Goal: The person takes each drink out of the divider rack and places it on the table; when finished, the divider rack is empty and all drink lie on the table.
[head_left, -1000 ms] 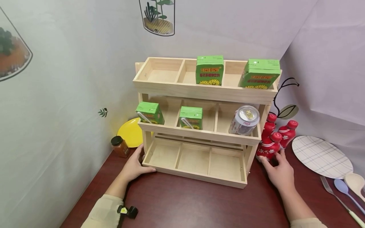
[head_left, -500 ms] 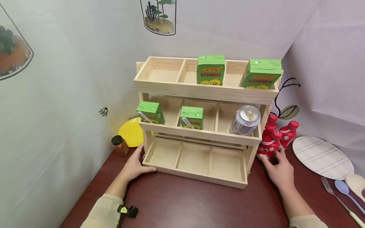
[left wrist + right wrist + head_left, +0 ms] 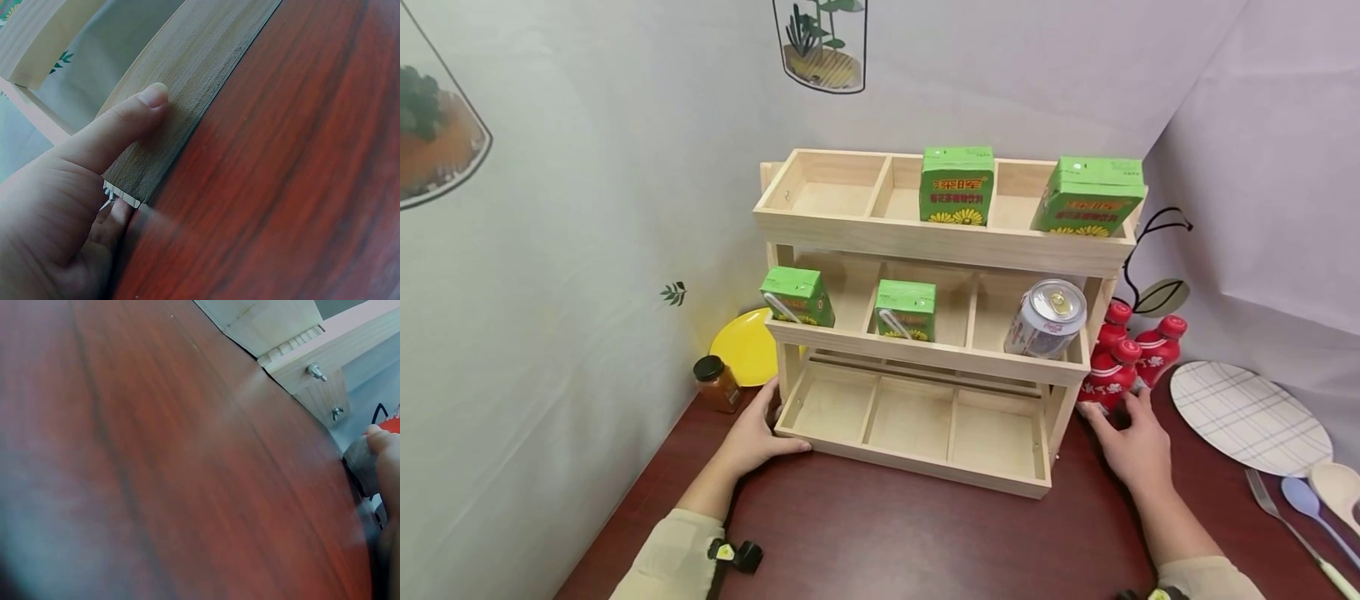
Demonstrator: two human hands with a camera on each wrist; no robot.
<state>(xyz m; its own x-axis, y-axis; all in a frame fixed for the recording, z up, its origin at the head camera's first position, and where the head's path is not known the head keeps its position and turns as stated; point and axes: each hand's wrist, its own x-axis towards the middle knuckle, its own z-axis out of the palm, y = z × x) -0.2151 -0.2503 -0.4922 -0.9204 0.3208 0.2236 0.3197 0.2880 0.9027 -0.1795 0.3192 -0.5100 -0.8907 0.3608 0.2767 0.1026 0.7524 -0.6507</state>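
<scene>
In the head view we see a three-tier wooden rack (image 3: 913,461) on the dark red bench (image 3: 917,542), and we take its middle as the clock's centre. At eight o'clock the person's left hand (image 3: 756,437) grasps the end of the lowest tray, thumb (image 3: 128,125) along the front board and fingers (image 3: 112,228) round the end. At four o'clock the right hand (image 3: 1138,446) grasps the nearest red bottle (image 3: 1107,385) low down, thumb and fingers on either side of its base, beside the rack. Two others, a rear bottle (image 3: 1112,325) and an outer bottle (image 3: 1160,350), stand close behind it. We find a green carton (image 3: 957,185) just past twelve and a tilted carton (image 3: 1096,200) at two, both on the top tier. The middle tier bears a silver can (image 3: 1047,321) at three, a small carton (image 3: 906,310) near the centre and a leaning carton (image 3: 797,297) at nine.
</scene>
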